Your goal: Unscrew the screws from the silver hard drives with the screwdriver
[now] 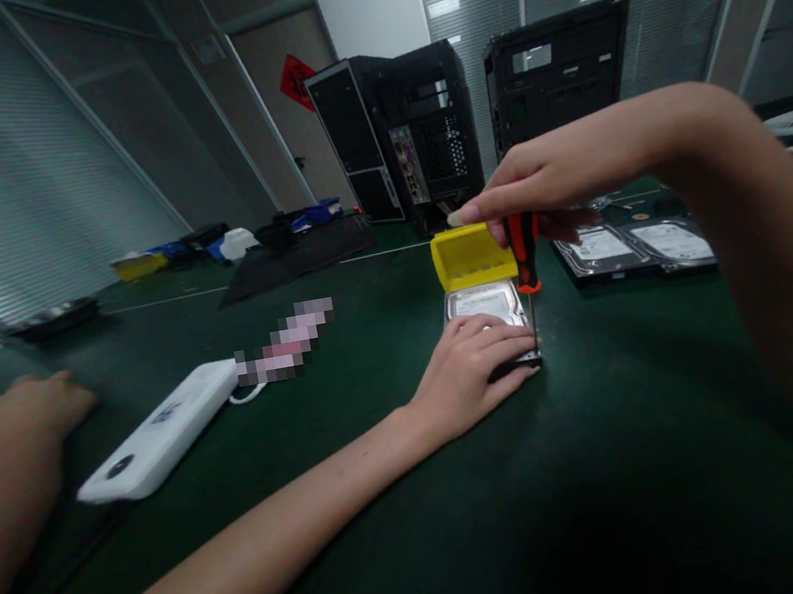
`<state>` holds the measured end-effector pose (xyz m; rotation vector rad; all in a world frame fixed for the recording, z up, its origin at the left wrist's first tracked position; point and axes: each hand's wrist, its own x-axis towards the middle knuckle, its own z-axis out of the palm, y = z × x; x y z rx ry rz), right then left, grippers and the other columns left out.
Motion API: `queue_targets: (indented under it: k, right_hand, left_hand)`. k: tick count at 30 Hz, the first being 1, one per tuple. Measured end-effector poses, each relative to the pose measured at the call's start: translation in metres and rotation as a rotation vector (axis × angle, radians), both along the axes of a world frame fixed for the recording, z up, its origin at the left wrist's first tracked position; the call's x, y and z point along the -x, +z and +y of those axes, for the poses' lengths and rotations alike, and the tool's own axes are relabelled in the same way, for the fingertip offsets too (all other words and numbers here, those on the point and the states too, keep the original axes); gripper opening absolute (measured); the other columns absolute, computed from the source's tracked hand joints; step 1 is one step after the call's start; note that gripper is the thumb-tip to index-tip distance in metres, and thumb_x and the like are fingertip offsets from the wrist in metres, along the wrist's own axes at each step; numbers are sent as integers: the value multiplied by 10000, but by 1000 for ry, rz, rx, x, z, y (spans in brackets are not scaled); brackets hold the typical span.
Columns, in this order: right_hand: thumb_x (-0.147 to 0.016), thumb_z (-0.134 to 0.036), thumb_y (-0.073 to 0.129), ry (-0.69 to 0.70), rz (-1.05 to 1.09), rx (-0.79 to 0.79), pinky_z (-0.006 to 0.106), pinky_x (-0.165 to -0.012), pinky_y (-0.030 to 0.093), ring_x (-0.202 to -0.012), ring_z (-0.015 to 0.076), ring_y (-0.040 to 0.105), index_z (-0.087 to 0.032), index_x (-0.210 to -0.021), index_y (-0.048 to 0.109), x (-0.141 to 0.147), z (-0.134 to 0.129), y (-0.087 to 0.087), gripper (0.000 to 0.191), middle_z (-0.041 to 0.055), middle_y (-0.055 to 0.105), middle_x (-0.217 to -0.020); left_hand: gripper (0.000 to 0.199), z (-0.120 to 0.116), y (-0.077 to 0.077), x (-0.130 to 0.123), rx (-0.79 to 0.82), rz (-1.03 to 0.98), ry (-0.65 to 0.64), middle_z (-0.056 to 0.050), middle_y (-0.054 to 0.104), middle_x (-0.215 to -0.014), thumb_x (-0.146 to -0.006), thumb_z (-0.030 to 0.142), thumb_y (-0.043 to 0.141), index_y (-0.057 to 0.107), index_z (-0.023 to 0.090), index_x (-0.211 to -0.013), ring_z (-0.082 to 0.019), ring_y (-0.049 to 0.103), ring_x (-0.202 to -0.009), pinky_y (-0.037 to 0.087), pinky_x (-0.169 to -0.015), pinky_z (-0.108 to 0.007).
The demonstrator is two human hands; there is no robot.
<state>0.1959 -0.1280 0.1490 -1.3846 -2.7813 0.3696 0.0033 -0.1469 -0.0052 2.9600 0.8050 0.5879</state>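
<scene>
A silver hard drive (483,302) lies flat on the green table. My left hand (473,365) holds it down, fingers across its top and the thumb along its near edge. From above, my right hand (527,189) grips a black and orange screwdriver (526,250), which stands upright. The shaft reaches down to the drive's near right corner, but the tip is too small to make out clearly. Just behind the drive sits an open yellow case (466,258), partly covered by my right hand.
Two more hard drives (672,243) lie to the right. Computer cases (429,129) stand at the back. On the left are a white power strip (161,433) and another person's hands (29,419). A black mat (295,258) lies farther back.
</scene>
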Motion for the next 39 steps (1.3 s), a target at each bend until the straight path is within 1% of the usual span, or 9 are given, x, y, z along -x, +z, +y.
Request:
queue_targets:
  k: [3,7,9,14,24,29,33,36,39]
  right_hand:
    - [-866,-583,175,-31,17,-30,237,-552,389,-627,102,554,-130,-1020,592,1,-7,2,634,35,592,-727]
    - [-878,-510,261,-38,0,-13,235,-550,396,-632,108,557,-165,-1065,568,0,-9,5,498,27,605,-748]
    - [-873,-495,303,-20,-15,11,232,-532,389,-625,108,555,-164,-1076,560,-1,-7,6,466,30,609,-751]
    - [-849,-534,347,44,-1,12,224,-540,388,-672,116,569,-175,-1123,545,-3,-2,5,494,35,625,-777]
    - [-802,-607,360,-7,25,-120,257,-655,431,-842,163,589,-171,-1111,600,-5,3,0,586,42,629,-962]
    - [-829,-579,327,28,23,-108,259,-683,422,-913,173,570,-160,-1143,574,2,-3,-1,579,50,599,-1055]
    - [-850,-554,293,20,22,-78,253,-652,422,-871,165,575,-164,-1150,544,3,-8,3,552,54,598,-1033]
    - [-809,-545,403,22,-14,-44,242,-606,419,-803,157,584,-167,-1110,549,-2,-8,5,505,58,610,-969]
    - [-774,-518,483,15,-56,-15,242,-580,417,-763,151,584,-175,-1114,540,-5,-8,6,486,53,618,-925]
  left_hand:
    - [292,0,0,0,1,-2,3,-15,592,-1169,-886,290,494,547,256,-1171,-194,486,-1070,315,-916,-367]
    - [287,-1,0,0,3,0,0,-22,592,-1169,-892,293,482,552,253,-1167,-194,491,-1064,314,-916,-365]
    - [286,-1,0,0,3,2,-2,-22,591,-1173,-895,294,475,550,253,-1168,-194,490,-1066,313,-916,-365]
    - [291,0,0,1,0,7,0,-18,592,-1169,-893,296,479,545,251,-1172,-194,488,-1063,317,-911,-365]
    - [286,-1,0,0,-14,8,1,-7,589,-1177,-893,305,480,548,260,-1167,-183,489,-1064,319,-913,-358]
    - [281,-2,2,-1,-9,13,0,-2,586,-1180,-895,300,474,550,260,-1163,-185,485,-1070,320,-912,-359]
    - [284,-2,2,-1,-3,17,-6,-12,588,-1177,-900,291,464,546,254,-1169,-190,488,-1067,322,-908,-361]
    - [280,-2,1,0,-6,14,-7,-16,589,-1176,-900,294,463,553,251,-1162,-193,490,-1063,321,-908,-363]
    - [279,-1,0,1,-8,8,-6,-14,589,-1177,-897,295,471,555,249,-1159,-194,487,-1066,317,-913,-363]
